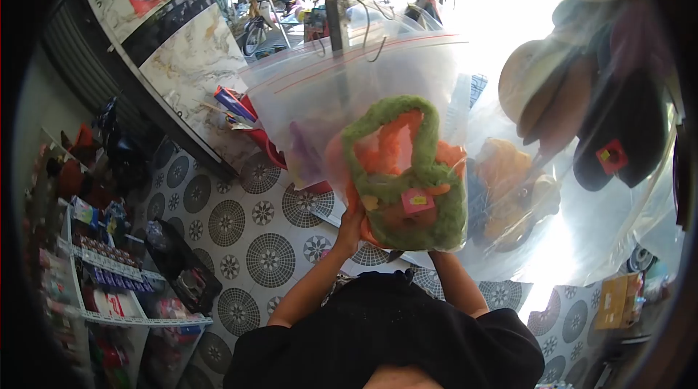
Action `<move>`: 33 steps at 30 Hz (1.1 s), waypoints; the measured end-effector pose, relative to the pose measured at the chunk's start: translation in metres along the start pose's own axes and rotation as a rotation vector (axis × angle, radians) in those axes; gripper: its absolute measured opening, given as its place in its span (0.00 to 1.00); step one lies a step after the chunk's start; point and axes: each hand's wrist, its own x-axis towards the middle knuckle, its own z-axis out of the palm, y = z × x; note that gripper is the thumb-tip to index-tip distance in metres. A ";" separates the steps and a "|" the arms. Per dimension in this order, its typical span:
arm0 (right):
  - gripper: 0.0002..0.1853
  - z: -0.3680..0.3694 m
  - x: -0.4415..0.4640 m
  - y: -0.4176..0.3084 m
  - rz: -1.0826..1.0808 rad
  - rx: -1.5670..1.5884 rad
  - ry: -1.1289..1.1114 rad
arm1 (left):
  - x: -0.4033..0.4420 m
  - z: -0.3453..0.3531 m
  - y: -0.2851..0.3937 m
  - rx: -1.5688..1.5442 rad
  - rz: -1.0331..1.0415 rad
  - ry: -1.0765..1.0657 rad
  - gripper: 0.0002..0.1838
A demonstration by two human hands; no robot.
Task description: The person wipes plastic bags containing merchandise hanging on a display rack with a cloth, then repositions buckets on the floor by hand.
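Note:
A fuzzy green handbag [447, 203] with a looped handle is in front of me, seemingly inside a clear plastic bag [305, 76]. A pink tag [417, 201] with a yellow sticker is on its front. Fuzzy orange material [396, 143] shows behind it and through the handle. My left hand [352, 229] is closed on the lower left side of the bagged handbag, its fingertips partly hidden. At the lower right edge, my right hand [438, 255] goes behind the handbag, so its fingers are hidden.
A metal hook [376, 49] and post [337, 25] stand just beyond the plastic. Hats [542, 91] in clear plastic hang to the right. Shelves of small goods [116, 316] line the lower left. A red container [269, 145] stands beside the marbled panel [189, 62].

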 end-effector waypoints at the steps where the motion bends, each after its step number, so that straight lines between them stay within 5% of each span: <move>1: 0.24 0.010 0.002 -0.019 -0.064 -0.034 0.012 | 0.002 0.000 -0.006 -0.029 -0.010 0.001 0.31; 9: 0.24 0.089 0.060 -0.162 -0.427 -0.322 -0.019 | 0.002 -0.006 -0.009 -0.011 -0.057 0.039 0.29; 19: 0.24 -0.008 -0.005 -0.010 0.096 -0.645 -0.001 | 0.009 -0.007 -0.013 -0.077 0.112 0.040 0.25; 22: 0.23 -0.049 -0.020 0.013 0.336 -0.524 0.026 | 0.015 0.001 -0.010 -0.060 0.114 0.106 0.23; 25: 0.23 -0.059 -0.045 -0.023 -0.017 -0.188 0.087 | 0.015 -0.007 -0.015 0.078 -0.006 0.121 0.20; 27: 0.23 -0.103 -0.038 -0.044 -0.409 -0.743 0.142 | 0.016 -0.007 -0.021 0.107 0.080 0.087 0.18; 29: 0.22 -0.079 -0.038 -0.075 -0.526 -0.687 0.225 | 0.019 -0.002 -0.022 0.197 0.264 0.084 0.15; 30: 0.22 -0.013 -0.046 -0.103 -0.437 -0.225 0.259 | 0.020 0.000 -0.021 0.288 0.369 0.108 0.15; 33: 0.21 0.062 -0.021 -0.149 -0.638 -0.316 0.240 | 0.011 0.020 0.013 0.384 0.386 0.084 0.12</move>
